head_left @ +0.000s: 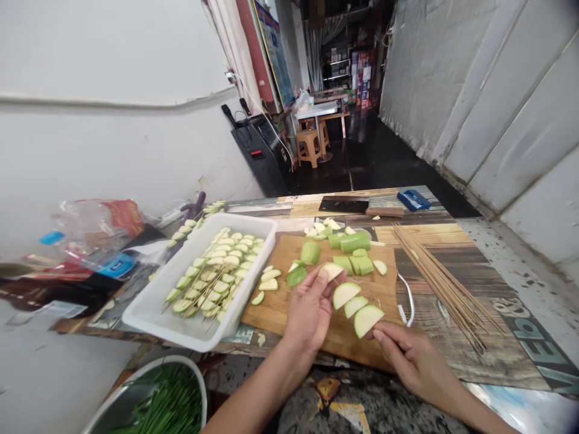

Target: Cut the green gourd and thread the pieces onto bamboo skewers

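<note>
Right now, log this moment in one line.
left hand: holds green-edged slice | right hand: holds row of slices | below: cutting board

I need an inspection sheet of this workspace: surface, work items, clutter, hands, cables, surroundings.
Surface: wood-patterned table, some small scraps.
Work items: cutting board bearing green vegetable pieces; white tray of slices; loose skewers right of the board; cleaver beyond it.
Clutter: clear bottle and red-and-clear packaging at left; blue box near the far edge.
Hands: left hand pinches a slice; right hand pinches the near end of a row of three slices; any skewer inside is hard to make out.
Cables: white cable hangs from a wall socket past a black case.
Surroundings: pale walls; small table and stools behind; tub of green stalks below the near edge.
</note>
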Action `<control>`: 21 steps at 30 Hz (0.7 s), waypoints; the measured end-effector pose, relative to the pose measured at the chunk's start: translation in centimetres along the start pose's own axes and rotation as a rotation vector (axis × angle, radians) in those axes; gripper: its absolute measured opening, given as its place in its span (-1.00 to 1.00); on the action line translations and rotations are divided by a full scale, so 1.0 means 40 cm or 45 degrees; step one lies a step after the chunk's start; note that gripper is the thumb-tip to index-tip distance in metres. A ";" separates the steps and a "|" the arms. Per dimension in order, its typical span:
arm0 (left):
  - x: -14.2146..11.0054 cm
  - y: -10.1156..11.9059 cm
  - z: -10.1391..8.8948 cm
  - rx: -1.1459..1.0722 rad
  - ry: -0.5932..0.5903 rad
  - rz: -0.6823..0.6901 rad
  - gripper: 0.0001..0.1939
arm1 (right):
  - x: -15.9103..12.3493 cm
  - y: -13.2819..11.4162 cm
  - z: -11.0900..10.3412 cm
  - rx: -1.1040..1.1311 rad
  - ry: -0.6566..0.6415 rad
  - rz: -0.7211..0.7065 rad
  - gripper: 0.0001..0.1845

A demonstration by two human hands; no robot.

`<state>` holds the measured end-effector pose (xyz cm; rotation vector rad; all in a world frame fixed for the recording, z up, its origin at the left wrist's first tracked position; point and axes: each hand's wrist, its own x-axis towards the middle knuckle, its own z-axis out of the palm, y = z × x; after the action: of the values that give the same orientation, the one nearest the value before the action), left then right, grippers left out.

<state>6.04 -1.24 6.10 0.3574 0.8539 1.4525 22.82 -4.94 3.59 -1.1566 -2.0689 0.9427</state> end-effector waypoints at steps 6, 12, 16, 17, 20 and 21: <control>-0.011 -0.017 0.010 0.082 -0.026 0.013 -0.77 | 0.002 0.000 0.000 0.025 0.031 -0.009 -0.76; -0.010 -0.025 0.003 0.083 -0.061 0.024 -0.73 | 0.006 0.008 0.007 0.068 0.031 0.045 -0.74; -0.003 -0.016 -0.005 0.029 -0.101 -0.013 -0.74 | 0.025 0.010 0.015 0.066 0.047 0.063 -0.71; -0.001 -0.010 -0.010 0.004 -0.113 -0.030 -0.72 | 0.031 0.012 0.018 0.061 0.047 0.069 -0.70; 0.003 0.012 -0.035 -0.037 -0.082 -0.035 -0.67 | 0.051 0.019 0.025 0.050 0.017 0.083 -0.70; 0.003 0.021 -0.046 -0.030 -0.043 -0.020 -0.65 | 0.057 0.022 0.028 0.052 -0.006 0.083 -0.72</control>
<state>4.14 -1.51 5.40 0.3557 0.8104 1.4375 21.36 -2.94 2.58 -1.2076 -2.0170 1.0147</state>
